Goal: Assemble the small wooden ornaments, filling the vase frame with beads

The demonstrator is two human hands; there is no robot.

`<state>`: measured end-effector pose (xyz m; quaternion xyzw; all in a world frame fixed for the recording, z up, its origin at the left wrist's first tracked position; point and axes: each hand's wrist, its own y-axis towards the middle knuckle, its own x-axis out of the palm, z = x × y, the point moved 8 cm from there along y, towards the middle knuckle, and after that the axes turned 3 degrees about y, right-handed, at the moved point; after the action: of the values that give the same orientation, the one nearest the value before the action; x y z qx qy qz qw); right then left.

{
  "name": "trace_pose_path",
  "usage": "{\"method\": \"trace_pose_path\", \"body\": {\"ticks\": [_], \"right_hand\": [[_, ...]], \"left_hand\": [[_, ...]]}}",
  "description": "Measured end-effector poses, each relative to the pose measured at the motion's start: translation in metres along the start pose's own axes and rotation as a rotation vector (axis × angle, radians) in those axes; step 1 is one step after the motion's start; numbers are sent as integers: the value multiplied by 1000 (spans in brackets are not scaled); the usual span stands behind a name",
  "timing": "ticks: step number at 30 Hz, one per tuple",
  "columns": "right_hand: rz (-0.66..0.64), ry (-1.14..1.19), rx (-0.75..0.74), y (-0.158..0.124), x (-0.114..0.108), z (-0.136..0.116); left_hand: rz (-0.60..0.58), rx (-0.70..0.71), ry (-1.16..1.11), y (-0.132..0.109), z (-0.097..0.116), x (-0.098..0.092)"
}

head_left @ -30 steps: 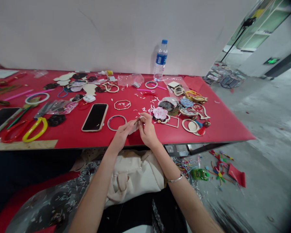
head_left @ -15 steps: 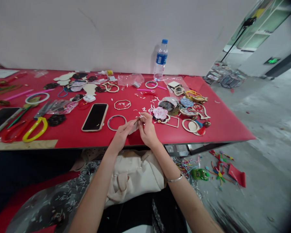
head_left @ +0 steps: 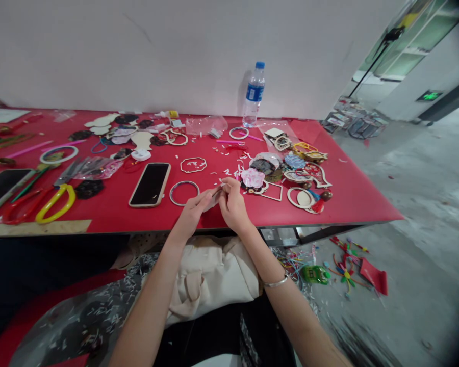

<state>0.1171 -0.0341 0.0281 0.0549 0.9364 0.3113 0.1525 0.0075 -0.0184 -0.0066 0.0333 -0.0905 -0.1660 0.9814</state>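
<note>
Both my hands meet above the front edge of the red table. My left hand [head_left: 191, 214] is closed on a small, thin, pale flat piece [head_left: 213, 202], and my right hand [head_left: 232, 204] pinches the same piece from the other side. Fingers cover much of it, so its kind is unclear. Just left of the hands lies a round ring frame [head_left: 184, 193]. To the right sit a pink flower-shaped piece [head_left: 252, 178] and a rectangular wooden frame [head_left: 271, 191]. White paper scraps [head_left: 229, 172] are scattered beyond my fingers.
A phone [head_left: 150, 184] and yellow-handled scissors [head_left: 56, 204] lie to the left. At the wall stands a water bottle [head_left: 254, 96]. Wooden fish-shaped and round frames [head_left: 299, 198] crowd the right side. A beige bag [head_left: 214, 280] rests on my lap; a green bottle [head_left: 315, 274] is on the floor.
Both hands stay almost in place, with only slight finger movement around the pale piece. Objects on the table have not moved.
</note>
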Motion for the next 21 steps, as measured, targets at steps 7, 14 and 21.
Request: {"method": "trace_pose_path", "body": {"ticks": [7, 14, 21], "right_hand": [[12, -5, -25, 1, -1, -2], [48, -46, 33, 0, -2, 5], [185, -71, 194, 0, -14, 18]], "left_hand": [[13, 8, -26, 0, 1, 0], [117, 43, 49, 1, 5, -5], [289, 55, 28, 5, 1, -19]]}}
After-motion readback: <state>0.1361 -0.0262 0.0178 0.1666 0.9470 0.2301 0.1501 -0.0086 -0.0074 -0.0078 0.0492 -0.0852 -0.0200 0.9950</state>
